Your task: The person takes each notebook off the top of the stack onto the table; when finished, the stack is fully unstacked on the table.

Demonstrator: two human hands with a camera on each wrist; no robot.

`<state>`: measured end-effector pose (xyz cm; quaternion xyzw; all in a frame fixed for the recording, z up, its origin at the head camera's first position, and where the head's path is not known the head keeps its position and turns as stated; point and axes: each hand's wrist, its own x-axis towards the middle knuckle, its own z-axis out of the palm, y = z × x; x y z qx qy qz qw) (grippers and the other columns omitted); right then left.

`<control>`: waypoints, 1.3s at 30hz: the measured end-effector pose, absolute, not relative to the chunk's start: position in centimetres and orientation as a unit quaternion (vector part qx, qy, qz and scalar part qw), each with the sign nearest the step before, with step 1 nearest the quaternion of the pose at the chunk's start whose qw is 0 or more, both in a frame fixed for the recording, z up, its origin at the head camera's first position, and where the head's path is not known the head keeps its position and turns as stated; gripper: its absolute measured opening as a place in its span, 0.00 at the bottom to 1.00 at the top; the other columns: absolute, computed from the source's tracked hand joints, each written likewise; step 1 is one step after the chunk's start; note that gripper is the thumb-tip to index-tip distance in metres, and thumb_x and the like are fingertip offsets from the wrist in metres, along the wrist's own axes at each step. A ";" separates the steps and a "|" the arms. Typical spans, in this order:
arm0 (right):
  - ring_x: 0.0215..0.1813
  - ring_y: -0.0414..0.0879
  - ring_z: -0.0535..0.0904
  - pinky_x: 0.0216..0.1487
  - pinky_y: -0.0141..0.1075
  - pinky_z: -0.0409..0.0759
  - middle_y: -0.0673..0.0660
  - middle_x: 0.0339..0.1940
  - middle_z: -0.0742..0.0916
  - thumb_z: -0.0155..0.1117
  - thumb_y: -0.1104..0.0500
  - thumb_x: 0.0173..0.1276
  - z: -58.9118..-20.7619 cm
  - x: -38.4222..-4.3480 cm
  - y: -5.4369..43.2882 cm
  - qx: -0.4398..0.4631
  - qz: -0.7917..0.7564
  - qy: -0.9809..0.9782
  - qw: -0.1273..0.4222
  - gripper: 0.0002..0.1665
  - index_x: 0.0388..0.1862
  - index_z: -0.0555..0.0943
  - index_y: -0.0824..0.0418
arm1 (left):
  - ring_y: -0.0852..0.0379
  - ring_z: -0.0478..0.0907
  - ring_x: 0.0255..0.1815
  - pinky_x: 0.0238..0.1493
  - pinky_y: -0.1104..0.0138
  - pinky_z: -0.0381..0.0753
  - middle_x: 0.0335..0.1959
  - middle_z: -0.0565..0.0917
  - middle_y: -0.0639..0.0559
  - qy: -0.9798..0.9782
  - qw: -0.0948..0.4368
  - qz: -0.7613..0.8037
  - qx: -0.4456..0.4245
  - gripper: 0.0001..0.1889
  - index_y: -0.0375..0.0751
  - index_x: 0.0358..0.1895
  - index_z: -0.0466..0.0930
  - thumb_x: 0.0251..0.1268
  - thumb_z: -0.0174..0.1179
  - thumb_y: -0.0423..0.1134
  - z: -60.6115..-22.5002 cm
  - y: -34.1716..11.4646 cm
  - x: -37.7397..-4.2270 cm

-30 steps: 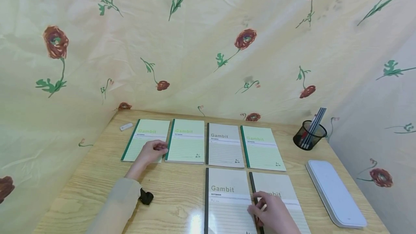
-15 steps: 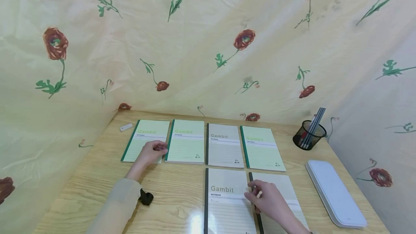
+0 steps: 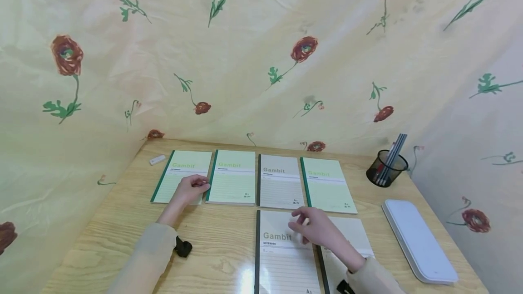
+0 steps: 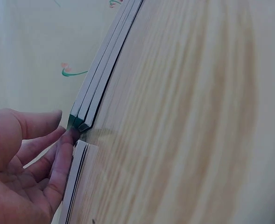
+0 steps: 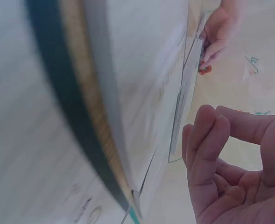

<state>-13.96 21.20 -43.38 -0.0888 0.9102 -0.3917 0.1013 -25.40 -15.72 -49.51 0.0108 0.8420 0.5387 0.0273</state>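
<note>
My left hand [image 3: 192, 188] lies over the leftmost green notebook [image 3: 189, 160], its fingertips at the dark green spine of the second green notebook [image 3: 234, 185]. In the left wrist view, several notebooks are stacked [image 4: 97, 79] there, and the left fingers touch the stack's corner while the thumb stays apart. My right hand [image 3: 316, 227] hovers over the upper right part of the front grey notebook [image 3: 282, 267], partly hiding its title. Its thumb and fingers are loosely bent, with nothing between them in the right wrist view. Another grey notebook [image 3: 351, 235] lies partly under the right forearm.
A grey notebook [image 3: 279, 194] and a green notebook [image 3: 328, 187] continue the back row. At the right stand a black mesh pen cup [image 3: 386, 173] and a long pale case [image 3: 421, 242]. A white eraser-like block [image 3: 157, 159] lies at the back left of the wooden table [image 3: 212, 248].
My right hand has moved up and to the left, from the second front grey notebook's spine to above the first one's upper part. The left hand stays at the green spine.
</note>
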 end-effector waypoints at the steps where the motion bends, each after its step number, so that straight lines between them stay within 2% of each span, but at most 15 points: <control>1: 0.17 0.47 0.79 0.18 0.36 0.76 0.53 0.28 0.82 0.70 0.59 0.67 -43.3 -14.3 20.9 -0.095 -0.393 0.909 0.101 0.21 0.53 0.80 0.71 | 0.49 0.78 0.44 0.47 0.61 0.74 0.42 0.84 0.43 0.842 0.026 0.539 0.012 0.14 0.30 0.54 0.82 0.69 0.63 0.32 -49.5 -15.7 -25.4; 11: 0.23 0.46 0.81 0.24 0.35 0.75 0.53 0.31 0.81 0.71 0.58 0.66 -43.8 -17.1 18.9 -0.155 -0.389 0.901 0.117 0.23 0.54 0.80 0.71 | 0.51 0.76 0.42 0.45 0.63 0.73 0.39 0.82 0.46 0.845 0.019 0.534 0.008 0.13 0.30 0.53 0.82 0.69 0.63 0.33 -49.2 -15.3 -25.1; 18: 0.29 0.44 0.80 0.30 0.35 0.75 0.51 0.32 0.83 0.74 0.59 0.63 -44.2 -18.6 17.5 -0.173 -0.369 0.907 0.109 0.23 0.52 0.80 0.70 | 0.48 0.78 0.43 0.49 0.55 0.76 0.42 0.83 0.43 0.874 0.021 0.483 0.033 0.15 0.30 0.55 0.80 0.70 0.62 0.35 -48.7 -15.1 -24.7; 23: 0.34 0.43 0.78 0.33 0.35 0.75 0.50 0.33 0.83 0.74 0.57 0.62 -44.4 -19.6 16.6 -0.173 -0.365 0.908 0.112 0.26 0.54 0.80 0.69 | 0.48 0.78 0.42 0.49 0.53 0.77 0.40 0.83 0.44 0.894 0.016 0.444 0.052 0.17 0.29 0.56 0.79 0.70 0.62 0.35 -48.2 -14.7 -24.6; 31: 0.33 0.44 0.80 0.32 0.35 0.78 0.54 0.35 0.84 0.73 0.58 0.63 -44.8 -21.4 15.2 -0.157 -0.400 0.894 0.125 0.30 0.58 0.77 0.72 | 0.47 0.79 0.43 0.44 0.55 0.79 0.40 0.83 0.43 0.900 0.009 0.432 0.062 0.16 0.29 0.57 0.78 0.70 0.61 0.34 -47.6 -14.6 -25.3; 35: 0.31 0.43 0.80 0.32 0.35 0.78 0.55 0.35 0.83 0.73 0.56 0.65 -45.2 -22.1 14.5 -0.134 -0.407 0.893 0.134 0.29 0.59 0.76 0.71 | 0.46 0.79 0.42 0.39 0.57 0.79 0.39 0.83 0.42 0.899 0.002 0.433 0.066 0.17 0.28 0.57 0.78 0.71 0.60 0.34 -47.0 -14.8 -26.0; 39: 0.31 0.43 0.79 0.31 0.34 0.77 0.54 0.35 0.82 0.72 0.55 0.65 -45.6 -22.7 13.9 -0.118 -0.403 0.899 0.127 0.28 0.59 0.77 0.69 | 0.46 0.78 0.41 0.39 0.58 0.77 0.41 0.82 0.40 0.897 0.009 0.436 0.065 0.17 0.29 0.58 0.78 0.72 0.59 0.37 -46.5 -15.0 -26.9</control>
